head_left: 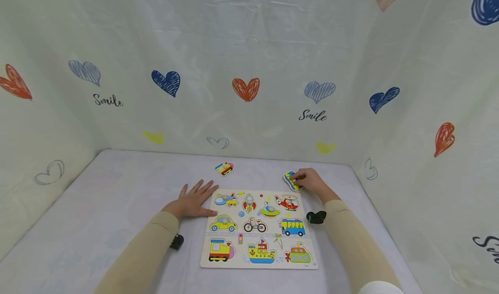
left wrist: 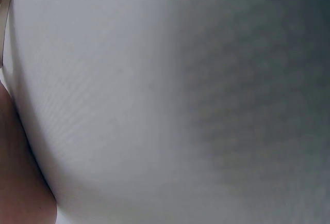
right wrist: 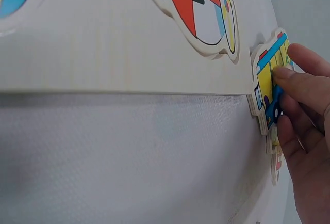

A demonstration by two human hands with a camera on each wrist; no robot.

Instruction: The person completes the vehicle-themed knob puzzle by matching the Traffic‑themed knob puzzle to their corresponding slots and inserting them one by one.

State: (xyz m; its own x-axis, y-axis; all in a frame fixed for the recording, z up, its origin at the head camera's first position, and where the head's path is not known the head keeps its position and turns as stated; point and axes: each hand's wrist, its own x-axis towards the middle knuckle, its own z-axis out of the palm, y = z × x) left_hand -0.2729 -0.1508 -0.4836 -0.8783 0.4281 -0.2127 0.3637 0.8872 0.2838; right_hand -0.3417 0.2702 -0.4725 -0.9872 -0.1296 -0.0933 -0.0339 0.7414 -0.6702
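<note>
A white puzzle board (head_left: 269, 264) with printed vehicles lies on the table. My left hand (head_left: 192, 203) is spread flat at its upper left, with thumb and a fingertip at the board's edge. Beyond the board's upper right corner, my right hand (head_left: 312, 181) pinches a yellow and blue bus puzzle piece (right wrist: 265, 77). Under the bus piece, in the right wrist view, edges of other wooden pieces (right wrist: 276, 162) show, mostly hidden. The left wrist view holds mainly blurred table surface, with a bit of the left hand (left wrist: 23, 172) at its edge.
A train puzzle piece (head_left: 225, 169) lies behind the board, toward the back of the table. The board bears a printed bus (head_left: 292, 227), helicopter (head_left: 287, 203) and train (head_left: 220, 250), among several others. A white curtain (head_left: 257, 125) with hearts stands behind the table.
</note>
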